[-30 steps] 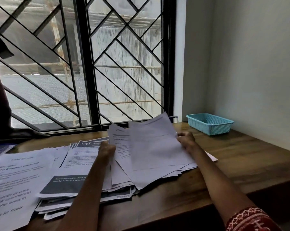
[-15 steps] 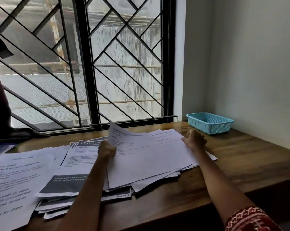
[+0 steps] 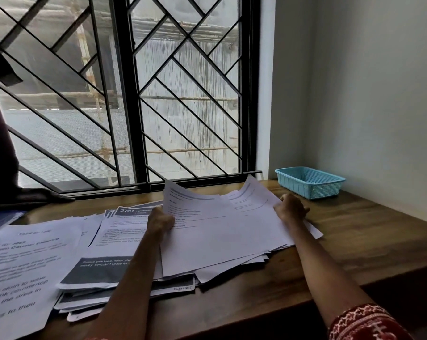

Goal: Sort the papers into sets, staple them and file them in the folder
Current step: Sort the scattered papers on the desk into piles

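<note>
Both hands on the paper pile

Left hand (image 3: 159, 220) has a closed grip on the lifted sheets (image 3: 222, 231); right hand (image 3: 291, 208) pinches their far edge, above other papers (image 3: 104, 244) spread on the worktop (image 3: 354, 229).

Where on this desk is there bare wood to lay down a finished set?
Bare wood lies right of the right hand, between the fanned sheets and the blue basket, running to the front edge of the desk. The left half is crowded with overlapping printed stacks.

Both arms outstretched, left hand (image 3: 160, 220) and right hand (image 3: 291, 209) clenched
</note>
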### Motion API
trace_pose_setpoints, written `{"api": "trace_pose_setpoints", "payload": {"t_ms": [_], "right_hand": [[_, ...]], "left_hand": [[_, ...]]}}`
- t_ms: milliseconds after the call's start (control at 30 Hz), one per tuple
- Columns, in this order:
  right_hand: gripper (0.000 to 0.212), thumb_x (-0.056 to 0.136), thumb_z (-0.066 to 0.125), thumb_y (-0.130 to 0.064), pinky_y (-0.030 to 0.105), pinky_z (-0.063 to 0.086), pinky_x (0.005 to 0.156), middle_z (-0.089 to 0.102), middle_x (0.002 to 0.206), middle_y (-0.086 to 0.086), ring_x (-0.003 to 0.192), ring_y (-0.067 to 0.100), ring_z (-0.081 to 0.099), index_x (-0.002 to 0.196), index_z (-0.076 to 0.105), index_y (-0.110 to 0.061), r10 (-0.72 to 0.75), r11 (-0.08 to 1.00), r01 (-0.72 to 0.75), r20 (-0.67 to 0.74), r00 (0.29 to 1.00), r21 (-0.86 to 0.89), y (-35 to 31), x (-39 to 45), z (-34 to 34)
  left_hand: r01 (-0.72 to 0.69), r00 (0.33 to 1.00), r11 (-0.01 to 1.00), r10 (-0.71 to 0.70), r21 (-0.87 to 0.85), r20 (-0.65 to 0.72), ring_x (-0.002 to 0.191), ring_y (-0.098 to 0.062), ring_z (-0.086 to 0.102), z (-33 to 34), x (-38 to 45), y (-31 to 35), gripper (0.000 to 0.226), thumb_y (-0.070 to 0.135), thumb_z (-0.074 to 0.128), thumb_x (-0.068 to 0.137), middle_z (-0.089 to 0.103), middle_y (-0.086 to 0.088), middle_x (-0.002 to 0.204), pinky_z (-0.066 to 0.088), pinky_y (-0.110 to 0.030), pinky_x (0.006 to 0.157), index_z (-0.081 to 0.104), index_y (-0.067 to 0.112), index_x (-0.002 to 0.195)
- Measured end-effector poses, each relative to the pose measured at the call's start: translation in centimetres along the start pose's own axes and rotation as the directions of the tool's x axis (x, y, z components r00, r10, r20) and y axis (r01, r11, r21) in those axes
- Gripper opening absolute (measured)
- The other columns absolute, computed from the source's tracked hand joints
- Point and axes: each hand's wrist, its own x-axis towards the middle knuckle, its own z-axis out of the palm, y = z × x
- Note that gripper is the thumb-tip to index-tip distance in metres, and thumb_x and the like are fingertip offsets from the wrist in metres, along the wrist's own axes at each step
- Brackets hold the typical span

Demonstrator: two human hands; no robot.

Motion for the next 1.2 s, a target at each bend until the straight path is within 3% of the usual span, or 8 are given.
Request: {"api": "trace_pose_setpoints", "payload": {"t_ms": [300, 400, 567, 800, 900, 1033, 1133, 1200], "right_hand": [[0.03, 0.096, 0.044, -0.013, 0.04, 0.041, 0.095, 0.059, 0.123, 0.019, 0.115, 0.034, 0.054, 0.121, 0.058, -0.006, -0.015, 0.996, 0.027, -0.139, 0.99, 0.084, -0.5, 0.1, -0.8], [0.029, 0.096, 0.039, -0.01, 0.038, 0.044, 0.088, 0.06, 0.118, 0.021, 0.111, 0.035, 0.056, 0.117, 0.059, -0.004, 0.0, 0.991, 0.033, -0.241, 0.971, 0.13, -0.6, 0.0, -1.4], [0.028, 0.095, 0.036, -0.003, 0.039, 0.041, 0.083, 0.062, 0.113, 0.026, 0.106, 0.039, 0.057, 0.113, 0.057, 0.003, 0.201, 0.862, 0.048, -0.426, 0.882, 0.505, -1.2, 0.4, -2.4], [0.031, 0.093, 0.036, 0.0, 0.037, 0.04, 0.088, 0.059, 0.116, 0.028, 0.108, 0.04, 0.055, 0.114, 0.057, 0.009, 0.435, 0.634, -0.062, -0.288, 0.853, 0.771, -0.8, 1.4, -1.8], [0.032, 0.094, 0.035, 0.0, 0.036, 0.039, 0.089, 0.058, 0.118, 0.027, 0.11, 0.038, 0.055, 0.115, 0.056, 0.009, 0.495, 0.592, -0.082, -0.281, 0.822, 0.801, -0.9, 1.4, -2.1], [0.03, 0.095, 0.033, -0.004, 0.035, 0.038, 0.086, 0.058, 0.117, 0.026, 0.108, 0.037, 0.056, 0.11, 0.054, 0.01, 0.582, 0.534, -0.075, -0.302, 0.755, 0.842, -0.7, 1.3, -2.3], [0.047, 0.088, 0.029, -0.019, 0.034, 0.036, 0.087, 0.058, 0.119, 0.027, 0.11, 0.038, 0.054, 0.116, 0.053, 0.01, 0.58, 0.511, -0.08, -0.274, 0.767, 0.856, -0.8, 1.0, -2.2], [0.041, 0.091, 0.034, -0.014, 0.035, 0.036, 0.089, 0.056, 0.122, 0.028, 0.113, 0.04, 0.052, 0.119, 0.053, 0.01, 0.52, 0.546, -0.108, -0.235, 0.821, 0.83, -0.8, 1.2, -1.8]], "left_hand": [[0.0, 1.0, 1.0, 0.0, 0.003, -0.005, 0.093, -0.032, 0.061, 0.1, 0.4, -0.2, 0.064, 0.016, 0.048, 0.045, 0.067, -0.018, 0.103, 0.043, -0.027, 0.069, 0.065, 0.0, 0.105], [0.012, 1.0, 1.0, -0.012, 0.027, -0.006, 0.098, -0.034, 0.06, 0.1, 0.7, -0.3, 0.043, 0.007, 0.06, 0.063, 0.066, -0.019, 0.105, 0.044, -0.029, 0.071, 0.064, -0.002, 0.105], [0.015, 1.0, 1.0, -0.015, 0.023, -0.003, 0.096, -0.035, 0.062, 0.1, 0.5, -0.2, 0.055, 0.014, 0.055, 0.051, 0.067, -0.019, 0.1, 0.045, -0.03, 0.071, 0.065, -0.001, 0.102], [0.037, 0.999, 0.999, -0.036, 0.018, -0.015, 0.099, -0.033, 0.062, 0.1, 1.0, -0.4, 0.062, 0.015, 0.049, 0.045, 0.067, -0.019, 0.102, 0.05, -0.035, 0.082, 0.066, 0.001, 0.103], [0.05, 0.999, 0.998, -0.05, 0.029, -0.02, 0.1, -0.034, 0.062, 0.2, 1.2, -0.7, 0.043, 0.004, 0.062, 0.062, 0.067, -0.02, 0.105, 0.05, -0.037, 0.084, 0.065, 0.0, 0.106], [0.061, 0.998, 0.997, -0.059, 0.049, -0.038, 0.1, -0.035, 0.062, 0.3, 1.9, -1.1, 0.035, -0.007, 0.06, 0.073, 0.067, -0.021, 0.106, 0.051, -0.038, 0.085, 0.064, -0.001, 0.107], [0.07, 0.997, 0.996, -0.068, 0.062, -0.042, 0.101, -0.034, 0.061, 0.3, 1.7, -0.9, 0.036, -0.007, 0.06, 0.074, 0.066, -0.02, 0.107, 0.05, -0.036, 0.085, 0.064, 0.0, 0.109], [0.073, 0.997, 0.996, -0.071, 0.05, -0.039, 0.101, -0.033, 0.061, 0.4, 1.7, -0.9, 0.035, -0.008, 0.059, 0.075, 0.066, -0.019, 0.107, 0.049, -0.035, 0.083, 0.064, -0.001, 0.109]]}}
